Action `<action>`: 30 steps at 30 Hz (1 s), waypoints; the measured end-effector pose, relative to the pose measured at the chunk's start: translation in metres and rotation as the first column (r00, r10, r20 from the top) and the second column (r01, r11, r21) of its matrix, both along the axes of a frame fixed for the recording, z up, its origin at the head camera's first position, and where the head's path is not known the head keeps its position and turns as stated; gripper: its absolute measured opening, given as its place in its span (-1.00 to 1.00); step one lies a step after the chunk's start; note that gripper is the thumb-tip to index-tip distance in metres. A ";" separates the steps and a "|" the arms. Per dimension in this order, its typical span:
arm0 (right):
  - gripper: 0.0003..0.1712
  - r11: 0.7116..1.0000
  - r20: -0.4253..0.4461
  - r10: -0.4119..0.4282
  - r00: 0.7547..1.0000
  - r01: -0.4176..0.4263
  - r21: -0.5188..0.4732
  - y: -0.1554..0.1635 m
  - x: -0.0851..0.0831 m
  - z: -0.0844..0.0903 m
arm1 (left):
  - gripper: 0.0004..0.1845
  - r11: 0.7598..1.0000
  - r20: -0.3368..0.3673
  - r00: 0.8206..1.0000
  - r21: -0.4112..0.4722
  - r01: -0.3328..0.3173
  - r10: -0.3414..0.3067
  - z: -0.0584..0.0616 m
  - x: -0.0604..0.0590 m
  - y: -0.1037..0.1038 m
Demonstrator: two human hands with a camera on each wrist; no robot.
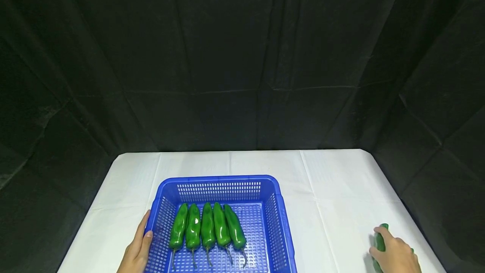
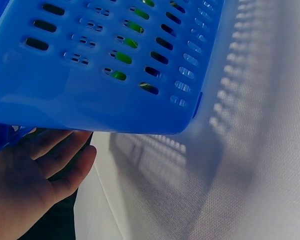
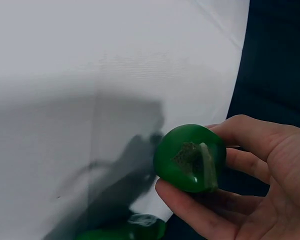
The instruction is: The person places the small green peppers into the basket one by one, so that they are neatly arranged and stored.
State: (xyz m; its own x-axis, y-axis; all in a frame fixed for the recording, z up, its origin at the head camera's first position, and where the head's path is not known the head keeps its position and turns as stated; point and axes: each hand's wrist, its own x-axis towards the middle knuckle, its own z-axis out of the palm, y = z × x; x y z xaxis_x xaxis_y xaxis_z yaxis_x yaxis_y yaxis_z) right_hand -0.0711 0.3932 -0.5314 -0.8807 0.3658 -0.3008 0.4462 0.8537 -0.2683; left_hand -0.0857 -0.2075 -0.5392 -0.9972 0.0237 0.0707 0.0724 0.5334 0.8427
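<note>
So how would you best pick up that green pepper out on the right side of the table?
Around its thick middle, from above. The green pepper lies long and rounded on the white tablecloth, so fingers wrap its sides, as the right hand does now, probably safer than pulling the thin stem.

The basket (image 1: 273, 205) looks like glossy blue perforated plastic. The peppers (image 1: 207, 227) are smooth and shiny. A matt white cloth (image 1: 333, 197) covers the table; the backdrop (image 1: 242, 54) is matt black fabric.
</note>
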 end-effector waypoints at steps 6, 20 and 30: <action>-0.35 1.000 -0.040 0.000 0.999 0.000 0.000 -0.005 -0.004 0.007 | -0.43 1.000 0.003 1.000 0.004 -0.002 0.002 -0.001 -0.001 0.000; -0.40 0.996 -0.153 0.093 0.984 -0.094 0.004 -0.024 -0.008 0.036 | -0.44 1.000 0.018 1.000 0.003 0.001 -0.001 0.002 -0.001 -0.002; -0.40 0.988 -0.233 0.154 0.960 -0.154 0.017 -0.043 -0.017 0.057 | -0.44 1.000 0.008 1.000 -0.010 -0.002 0.002 0.002 0.000 0.000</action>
State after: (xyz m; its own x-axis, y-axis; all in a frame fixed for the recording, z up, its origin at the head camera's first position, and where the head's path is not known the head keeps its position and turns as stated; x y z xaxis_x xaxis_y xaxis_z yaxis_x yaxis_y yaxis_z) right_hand -0.0880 0.3506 -0.4748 -0.9722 0.2197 -0.0808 0.2341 0.9070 -0.3501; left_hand -0.0858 -0.2078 -0.5376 -0.9978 0.0228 0.0621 0.0645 0.5422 0.8378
